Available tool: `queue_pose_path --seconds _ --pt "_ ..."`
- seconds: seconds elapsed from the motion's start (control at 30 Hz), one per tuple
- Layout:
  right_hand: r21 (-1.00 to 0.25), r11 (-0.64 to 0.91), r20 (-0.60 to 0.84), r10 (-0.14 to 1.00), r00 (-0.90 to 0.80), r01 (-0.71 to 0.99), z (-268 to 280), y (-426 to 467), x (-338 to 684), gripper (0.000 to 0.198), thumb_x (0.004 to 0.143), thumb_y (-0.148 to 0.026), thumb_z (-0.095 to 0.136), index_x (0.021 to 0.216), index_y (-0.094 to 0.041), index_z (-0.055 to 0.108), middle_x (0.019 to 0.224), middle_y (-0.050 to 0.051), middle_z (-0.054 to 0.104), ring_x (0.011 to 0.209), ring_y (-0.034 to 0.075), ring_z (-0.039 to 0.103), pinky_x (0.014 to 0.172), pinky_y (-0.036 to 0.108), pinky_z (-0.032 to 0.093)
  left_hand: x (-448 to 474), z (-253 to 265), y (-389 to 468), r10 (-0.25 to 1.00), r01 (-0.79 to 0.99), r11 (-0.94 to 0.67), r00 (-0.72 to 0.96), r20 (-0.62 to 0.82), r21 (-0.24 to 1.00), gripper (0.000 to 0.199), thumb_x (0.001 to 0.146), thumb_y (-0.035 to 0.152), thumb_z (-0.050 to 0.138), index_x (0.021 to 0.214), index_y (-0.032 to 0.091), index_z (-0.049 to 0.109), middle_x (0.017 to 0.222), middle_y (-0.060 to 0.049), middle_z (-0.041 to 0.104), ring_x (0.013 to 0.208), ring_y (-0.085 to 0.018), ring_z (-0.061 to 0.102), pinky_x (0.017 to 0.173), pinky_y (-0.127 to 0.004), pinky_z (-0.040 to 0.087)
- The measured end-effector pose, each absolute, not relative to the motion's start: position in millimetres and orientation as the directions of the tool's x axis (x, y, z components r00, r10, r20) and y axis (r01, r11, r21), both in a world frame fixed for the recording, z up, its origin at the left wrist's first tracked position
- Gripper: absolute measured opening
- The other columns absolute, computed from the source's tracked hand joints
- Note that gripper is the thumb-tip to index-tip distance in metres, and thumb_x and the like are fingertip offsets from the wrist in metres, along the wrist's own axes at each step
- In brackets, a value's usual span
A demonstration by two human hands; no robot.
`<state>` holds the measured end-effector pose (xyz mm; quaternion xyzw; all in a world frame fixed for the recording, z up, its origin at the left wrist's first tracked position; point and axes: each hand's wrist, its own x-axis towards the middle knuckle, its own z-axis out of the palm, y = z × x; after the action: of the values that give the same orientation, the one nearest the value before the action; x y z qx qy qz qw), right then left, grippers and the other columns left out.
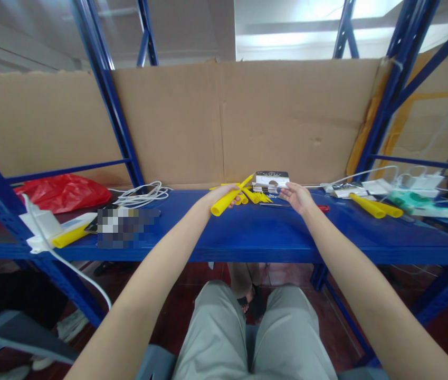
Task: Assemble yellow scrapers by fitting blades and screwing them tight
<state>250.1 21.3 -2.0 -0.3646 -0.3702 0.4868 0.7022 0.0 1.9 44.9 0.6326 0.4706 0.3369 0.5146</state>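
Cone (221, 205) in bright yellow, caught in the single head view, held in the left hand (222, 191) over the blue table (263, 232); wide hollow end toward the wearer and a little left, narrow tip pointing away to the right; by its look, light, thin-walled and fairly stiff, probably plastic; perhaps smooth enough to slip along the taper under a loose grip, and liable to dent at the rim if squeezed hard; best held around the middle, as here, or just above the wide end; left fingers wrapped about the midsection, thumb above, forearm slanting forward and inward; right hand (297, 197) stretched forward as well, beside a black-and-white box (272, 179), palm turned inward, fingers loosely curled and slightly apart; contact with the box, or anything small pinched there, impossible to make out; between the hands, more yellow cones (253, 196) in a loose bunch; near the right wrist, a screwdriver (323, 208) with red handle; behind, upright cardboard (168, 121).
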Motion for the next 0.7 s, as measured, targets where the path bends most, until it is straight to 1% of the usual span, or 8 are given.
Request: queue_pose_path --seconds 0.07,0.13,0.27,0.33,0.4,0.5,0.6,0.7 --pt "-0.873 0.252 0.169 0.959 0.226 -0.418 -2 22 251 0.014 0.084 -0.009 0.054 0.074 -0.019 0.054 0.063 -0.002 0.062 0.058 0.009 0.059 0.069 0.023 0.054 0 47 9 0.952 0.188 0.057 0.286 -0.110 0.980 0.024 0.091 0.024 0.037 0.089 0.015 0.059 0.053 -0.002 0.053 0.037 -0.008 0.039 0.039 -0.021 0.040" --pt "-0.872 0.242 0.173 0.965 0.196 -0.426 -3 23 252 0.013 0.084 -0.010 0.054 0.076 -0.019 0.055 0.064 -0.002 0.063 0.058 0.009 0.059 0.066 0.023 0.054 -2 48 17 0.966 0.102 0.115 0.222 -0.136 0.988 0.025 0.092 0.022 0.035 0.092 0.014 0.059 0.053 -0.002 0.053 0.036 -0.009 0.041 0.038 -0.022 0.040" --pt "-0.884 0.225 0.206 0.974 0.091 -0.409 -5 23 252 0.009 0.083 -0.011 0.057 0.078 -0.019 0.059 0.067 0.000 0.067 0.059 0.010 0.061 0.067 0.024 0.055 -7 52 31 0.985 -0.110 0.170 0.032 -0.167 0.979 0.019 0.091 0.017 0.040 0.098 0.013 0.058 0.054 -0.004 0.054 0.038 -0.012 0.046 0.039 -0.023 0.040" --pt "-0.894 0.229 0.239 0.971 0.022 -0.385 -7 23 250 0.008 0.082 -0.012 0.060 0.079 -0.019 0.061 0.071 0.001 0.069 0.060 0.010 0.062 0.070 0.025 0.055 -11 56 36 0.987 -0.218 0.137 -0.049 -0.151 0.966 0.017 0.089 0.014 0.043 0.098 0.014 0.057 0.058 -0.004 0.056 0.041 -0.013 0.048 0.041 -0.023 0.042" --pt "-0.899 0.239 0.266 0.964 -0.025 -0.366 -9 23 248 0.007 0.082 -0.012 0.061 0.078 -0.018 0.062 0.073 0.002 0.070 0.061 0.010 0.063 0.072 0.026 0.056 -14 60 39 0.987 -0.286 0.078 -0.115 -0.116 0.955 0.017 0.088 0.014 0.045 0.100 0.015 0.057 0.060 -0.003 0.056 0.042 -0.013 0.050 0.044 -0.024 0.045" --pt "-0.909 0.240 0.282 0.956 -0.077 -0.341 -11 23 243 0.008 0.082 -0.011 0.062 0.077 -0.017 0.062 0.073 0.003 0.070 0.060 0.011 0.064 0.074 0.027 0.056 -15 65 41 0.979 -0.374 0.010 -0.185 -0.086 0.927 0.019 0.088 0.015 0.043 0.102 0.016 0.056 0.058 -0.001 0.054 0.040 -0.012 0.047 0.044 -0.023 0.045" --pt "-0.912 0.237 0.298 0.944 -0.144 -0.335 -12 21 239 0.007 0.081 -0.011 0.063 0.078 -0.017 0.063 0.078 0.005 0.072 0.063 0.012 0.066 0.078 0.028 0.056 -14 69 44 0.969 -0.494 -0.001 -0.216 -0.121 0.870 0.021 0.089 0.016 0.040 0.106 0.015 0.053 0.059 -0.001 0.054 0.040 -0.013 0.048 0.044 -0.024 0.046" --pt "-0.916 0.218 0.304 0.926 -0.225 -0.337 -14 20 236 0.005 0.081 -0.011 0.065 0.080 -0.016 0.064 0.086 0.006 0.073 0.070 0.013 0.068 0.082 0.029 0.057 -10 71 49 0.948 -0.549 -0.036 -0.283 -0.145 0.835 0.024 0.091 0.017 0.038 0.111 0.016 0.051 0.067 -0.004 0.061 0.048 -0.016 0.056 0.052 -0.028 0.051"
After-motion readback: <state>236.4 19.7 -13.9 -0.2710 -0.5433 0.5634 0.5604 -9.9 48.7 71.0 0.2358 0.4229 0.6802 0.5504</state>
